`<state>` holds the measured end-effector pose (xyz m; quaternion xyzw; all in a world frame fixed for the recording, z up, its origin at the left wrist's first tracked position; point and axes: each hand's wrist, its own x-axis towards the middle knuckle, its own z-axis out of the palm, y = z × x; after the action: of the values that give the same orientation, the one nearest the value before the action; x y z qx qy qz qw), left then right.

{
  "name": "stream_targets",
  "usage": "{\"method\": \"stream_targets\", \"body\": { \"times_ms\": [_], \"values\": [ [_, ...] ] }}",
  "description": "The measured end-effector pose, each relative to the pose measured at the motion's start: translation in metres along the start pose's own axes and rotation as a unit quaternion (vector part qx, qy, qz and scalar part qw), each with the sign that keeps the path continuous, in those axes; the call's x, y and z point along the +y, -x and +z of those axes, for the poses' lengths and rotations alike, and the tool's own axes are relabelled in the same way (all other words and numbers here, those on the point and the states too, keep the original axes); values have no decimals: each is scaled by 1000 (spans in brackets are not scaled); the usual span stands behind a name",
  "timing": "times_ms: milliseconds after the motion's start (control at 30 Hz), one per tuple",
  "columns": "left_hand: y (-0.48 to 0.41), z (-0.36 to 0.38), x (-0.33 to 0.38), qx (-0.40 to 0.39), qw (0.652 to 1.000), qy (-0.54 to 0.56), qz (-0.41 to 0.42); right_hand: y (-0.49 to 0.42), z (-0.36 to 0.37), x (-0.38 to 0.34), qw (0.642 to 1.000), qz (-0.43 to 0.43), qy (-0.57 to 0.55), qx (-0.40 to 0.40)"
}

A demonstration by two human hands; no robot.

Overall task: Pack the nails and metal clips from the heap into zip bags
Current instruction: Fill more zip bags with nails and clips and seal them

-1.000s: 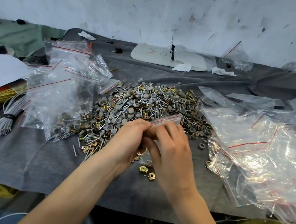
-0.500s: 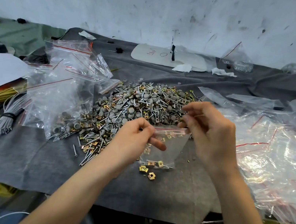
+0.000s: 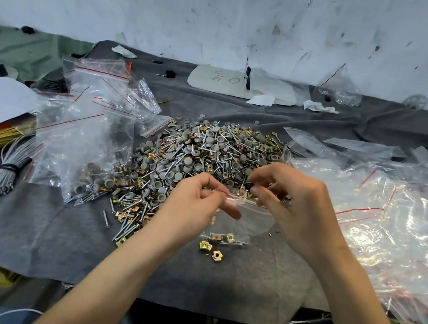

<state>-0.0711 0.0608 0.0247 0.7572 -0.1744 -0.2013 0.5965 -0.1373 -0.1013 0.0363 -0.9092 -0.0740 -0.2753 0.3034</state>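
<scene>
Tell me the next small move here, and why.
Probably let the right hand release whatever it holds into the zip bag. The left hand pinches the bag's mouth, the right hand is bunched just over it with a metal piece showing there, and only a few clips lie inside.

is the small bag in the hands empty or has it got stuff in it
Not empty, but far from full: the small bag holds a couple of gold clips and some nails at its bottom; the rest looks clear.
</scene>
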Motion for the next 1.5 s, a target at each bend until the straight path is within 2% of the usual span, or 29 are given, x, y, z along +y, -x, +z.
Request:
{"method": "stream_targets", "body": {
  "times_ms": [300, 500, 733, 867, 933, 1033, 1100, 1300, 1400, 1500],
  "values": [
    [3, 5, -1, -6, 999, 8, 37, 2, 2, -7, 999, 3, 38, -37],
    [3, 4, -3, 12, 998, 11, 62, 0, 0, -4, 993, 23, 67, -99],
    [4, 3, -3, 8, 998, 11, 65, -5, -8, -2, 982, 96, 13, -162],
    [3, 3, -5, 7, 998, 6, 56, -9, -14, -3, 983, 74, 48, -162],
    [0, 5, -4, 14, 999, 27, 42, -9, -14, -7, 987, 37, 66, -143],
    [-2, 7, -4, 31, 994, 108, 12, -3, -2, -19, 993, -37, 94, -54],
    [-2, 10, -5, 28, 989, 145, -16, 4, 13, -27, 992, -46, 114, -9],
    [0, 14, -11, 45, 962, 251, -103, 27, 65, -45, 986, 44, 150, 52],
    [2, 14, -13, 49, 953, 278, -111, 30, 77, -54, 983, 86, 134, 88],
    [3, 14, -13, 36, 949, 291, -116, 26, 81, -59, 977, 114, 156, 92]
  ]
}}
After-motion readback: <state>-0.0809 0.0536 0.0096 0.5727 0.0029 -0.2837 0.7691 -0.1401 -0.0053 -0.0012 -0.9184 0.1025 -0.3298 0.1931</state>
